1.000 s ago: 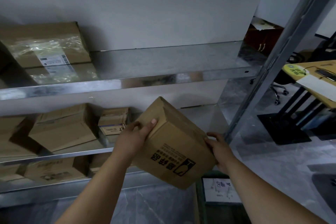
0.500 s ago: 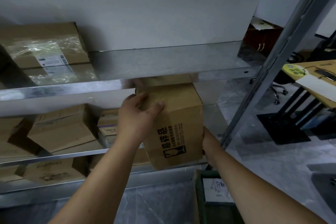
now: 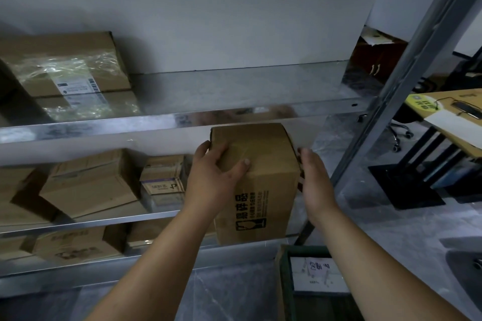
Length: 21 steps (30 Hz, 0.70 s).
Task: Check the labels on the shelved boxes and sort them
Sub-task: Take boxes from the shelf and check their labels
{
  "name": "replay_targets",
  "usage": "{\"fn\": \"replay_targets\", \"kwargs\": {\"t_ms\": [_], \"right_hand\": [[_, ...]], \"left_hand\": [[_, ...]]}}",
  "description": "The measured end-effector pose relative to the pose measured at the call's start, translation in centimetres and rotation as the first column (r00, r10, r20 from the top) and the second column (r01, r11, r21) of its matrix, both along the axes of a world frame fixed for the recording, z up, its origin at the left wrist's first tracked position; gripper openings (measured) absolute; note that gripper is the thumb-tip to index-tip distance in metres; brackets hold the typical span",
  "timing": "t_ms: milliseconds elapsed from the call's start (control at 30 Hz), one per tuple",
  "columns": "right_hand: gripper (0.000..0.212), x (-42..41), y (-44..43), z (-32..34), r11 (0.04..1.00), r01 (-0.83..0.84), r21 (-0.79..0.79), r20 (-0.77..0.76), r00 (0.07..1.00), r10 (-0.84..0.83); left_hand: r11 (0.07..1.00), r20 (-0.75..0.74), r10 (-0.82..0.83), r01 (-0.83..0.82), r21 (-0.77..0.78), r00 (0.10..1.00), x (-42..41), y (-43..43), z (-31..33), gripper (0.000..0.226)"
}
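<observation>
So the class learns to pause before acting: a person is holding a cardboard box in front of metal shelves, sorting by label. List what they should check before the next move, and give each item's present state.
1. Grip: the left hand curls over the top left corner of the box: ok.
2. Support: the right hand lies flat along the box's right side; firm contact: cannot tell.
3. The fragile mark is upright: not ok, it reads sideways.
4. A shipping label is in view on the box: not ok, none on the faces shown.
5. Free room on the top shelf, right of the taped box: ok.
</observation>
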State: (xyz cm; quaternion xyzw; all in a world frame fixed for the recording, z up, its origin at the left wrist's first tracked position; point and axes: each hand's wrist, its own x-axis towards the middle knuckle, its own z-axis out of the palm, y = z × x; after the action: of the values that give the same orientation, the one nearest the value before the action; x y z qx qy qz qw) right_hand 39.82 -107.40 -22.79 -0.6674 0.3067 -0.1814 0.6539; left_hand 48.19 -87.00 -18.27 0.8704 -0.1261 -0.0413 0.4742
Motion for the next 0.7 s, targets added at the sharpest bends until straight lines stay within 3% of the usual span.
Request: {"fn": "replay_targets", "kwargs": {"t_ms": [167,267,500,700], "right_hand": [[0.072,0.0,1.9,3.8,0.968,-0.226,-0.107,0.008,0.974,0.228],[0.071,-0.5,2.3,3.9,0.974,-0.211,-0.077,0.032,0.976,0.214],[0.079,-0.9,1.8,3.2,0.983,-0.182,0.017,0.108,0.978,0.179],[0.102,-0.8,1.3,2.7,0.983,-0.178,0.032,0.139,0.975,0.172]], "left_hand": [[0.999,-0.009,0.002,-0.003,-0.052,1.0,-0.5,0.1,-0.6,0.076],[0.987,-0.054,0.033,-0.041,-0.157,0.998,-1.1,0.7,-0.8,0.076],[0.917,-0.15,0.05,-0.105,-0.384,0.987,-2.0,2.2,-0.4,0.051],[0.897,-0.184,0.058,-0.132,-0.421,0.981,-2.0,3.4,0.2,0.087]]}}
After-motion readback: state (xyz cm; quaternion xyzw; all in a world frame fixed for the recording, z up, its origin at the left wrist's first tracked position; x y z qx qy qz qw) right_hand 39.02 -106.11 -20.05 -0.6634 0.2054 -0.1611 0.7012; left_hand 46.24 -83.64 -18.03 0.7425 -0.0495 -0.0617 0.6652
